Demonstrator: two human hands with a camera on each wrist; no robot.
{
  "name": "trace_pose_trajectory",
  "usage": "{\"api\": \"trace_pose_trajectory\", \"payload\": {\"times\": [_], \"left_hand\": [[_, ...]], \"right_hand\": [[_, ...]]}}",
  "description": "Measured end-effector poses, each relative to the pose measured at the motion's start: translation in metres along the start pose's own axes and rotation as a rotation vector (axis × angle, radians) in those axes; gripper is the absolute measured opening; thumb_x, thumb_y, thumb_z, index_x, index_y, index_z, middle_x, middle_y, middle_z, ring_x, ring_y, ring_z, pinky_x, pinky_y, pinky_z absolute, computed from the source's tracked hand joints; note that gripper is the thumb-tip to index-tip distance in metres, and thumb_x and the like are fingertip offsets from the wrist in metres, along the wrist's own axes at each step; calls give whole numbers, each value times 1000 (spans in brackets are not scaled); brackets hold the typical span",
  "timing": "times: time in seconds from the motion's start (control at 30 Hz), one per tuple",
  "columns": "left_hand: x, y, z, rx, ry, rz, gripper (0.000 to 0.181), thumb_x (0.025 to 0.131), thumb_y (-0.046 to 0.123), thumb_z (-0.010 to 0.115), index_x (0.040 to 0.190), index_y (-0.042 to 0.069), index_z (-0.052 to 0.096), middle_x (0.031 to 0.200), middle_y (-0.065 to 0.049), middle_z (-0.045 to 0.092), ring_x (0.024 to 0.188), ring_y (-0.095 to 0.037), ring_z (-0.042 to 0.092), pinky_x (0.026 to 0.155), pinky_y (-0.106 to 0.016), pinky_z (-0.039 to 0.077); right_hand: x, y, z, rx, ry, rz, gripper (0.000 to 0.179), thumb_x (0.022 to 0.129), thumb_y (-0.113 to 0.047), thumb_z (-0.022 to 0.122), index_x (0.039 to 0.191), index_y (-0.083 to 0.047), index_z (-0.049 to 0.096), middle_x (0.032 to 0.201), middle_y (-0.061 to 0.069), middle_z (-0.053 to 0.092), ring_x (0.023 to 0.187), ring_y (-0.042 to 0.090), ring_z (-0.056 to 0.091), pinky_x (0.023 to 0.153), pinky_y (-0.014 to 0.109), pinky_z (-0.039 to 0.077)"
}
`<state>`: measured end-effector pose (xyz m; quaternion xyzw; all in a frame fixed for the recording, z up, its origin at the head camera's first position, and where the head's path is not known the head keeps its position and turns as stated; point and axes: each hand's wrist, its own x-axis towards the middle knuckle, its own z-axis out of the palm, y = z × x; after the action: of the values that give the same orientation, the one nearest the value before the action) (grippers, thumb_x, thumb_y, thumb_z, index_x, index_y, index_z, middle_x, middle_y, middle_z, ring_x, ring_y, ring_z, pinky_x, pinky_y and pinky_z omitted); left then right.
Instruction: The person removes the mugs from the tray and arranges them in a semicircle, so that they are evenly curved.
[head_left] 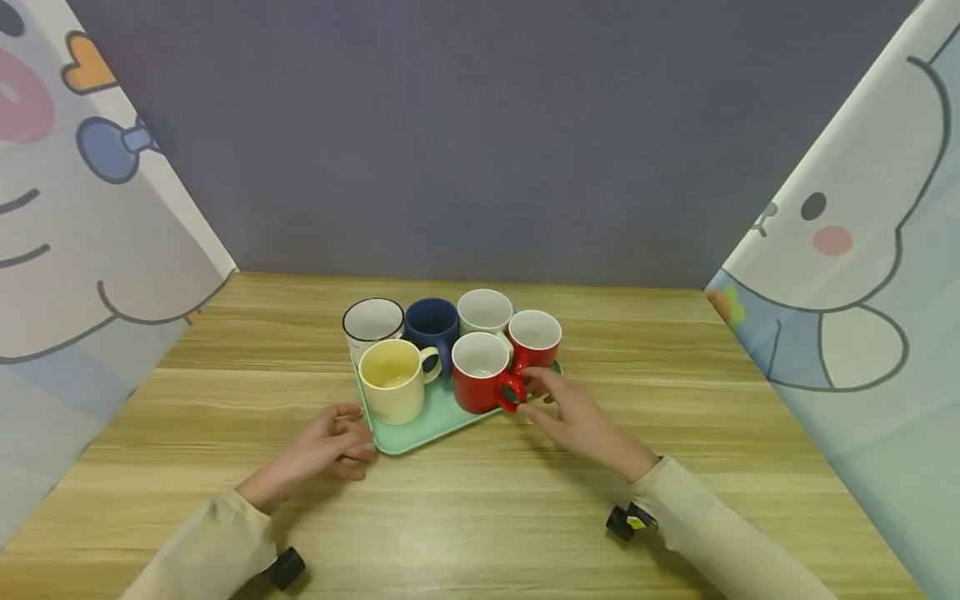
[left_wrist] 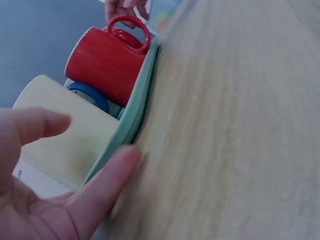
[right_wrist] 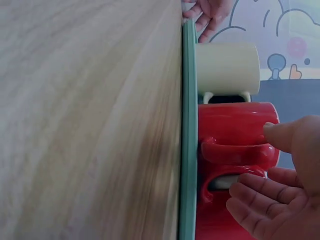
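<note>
A mint-green tray (head_left: 408,435) carries several mugs and sits at an angle on the table. In its front row are a pale yellow mug (head_left: 392,387) and a red mug (head_left: 477,387) with a white inside. My left hand (head_left: 330,446) is at the tray's left front corner, fingers loosely bent; in the left wrist view the thumb lies along the rim, though contact is unclear. Beside the handles of the front red mug and a second red mug (head_left: 536,337), my right hand (head_left: 573,417) spreads its fingers. The right wrist view shows nothing gripped in them.
Behind on the tray are a white mug with a black rim (head_left: 372,321), a navy mug (head_left: 431,321) and a whitish mug (head_left: 484,310). A grey panel (head_left: 465,142) rises behind the wooden table (head_left: 480,517); cartoon-printed sheets (head_left: 847,275) flank both sides.
</note>
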<state>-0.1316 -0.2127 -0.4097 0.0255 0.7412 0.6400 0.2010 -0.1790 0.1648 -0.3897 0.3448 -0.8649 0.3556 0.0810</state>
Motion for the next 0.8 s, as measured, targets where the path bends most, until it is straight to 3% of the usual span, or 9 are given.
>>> {"api": "trace_pose_trajectory", "payload": {"times": [0.13,0.3,0.47,0.8], "left_hand": [[0,-2,-4,11,-108,-32,67,97,16,61,140,-18,21,106,-20,64,86,-28,71,71,-40,61],[7,-7,-6,57,-195,-74,42,99,20,59,120,-12,44,89,-15,68,75,-25,72,66,-38,61],[18,-9,-7,90,-190,-114,25,101,23,58,101,-2,54,79,-13,69,68,-20,71,61,-35,61],[21,-7,-8,120,-163,-128,25,100,24,60,94,0,55,77,-11,71,65,-18,71,58,-33,60]], "right_hand": [[2,1,5,54,3,17,43,89,-3,73,127,3,53,103,11,70,89,25,67,76,40,57],[4,1,9,123,4,51,35,90,-2,71,121,1,56,97,7,70,81,18,65,70,29,56],[7,1,11,95,9,61,29,91,-4,71,117,-2,59,94,3,70,76,12,63,66,26,55],[10,1,12,66,15,33,22,89,-4,74,108,-2,62,85,2,72,72,9,63,63,26,53]]}}
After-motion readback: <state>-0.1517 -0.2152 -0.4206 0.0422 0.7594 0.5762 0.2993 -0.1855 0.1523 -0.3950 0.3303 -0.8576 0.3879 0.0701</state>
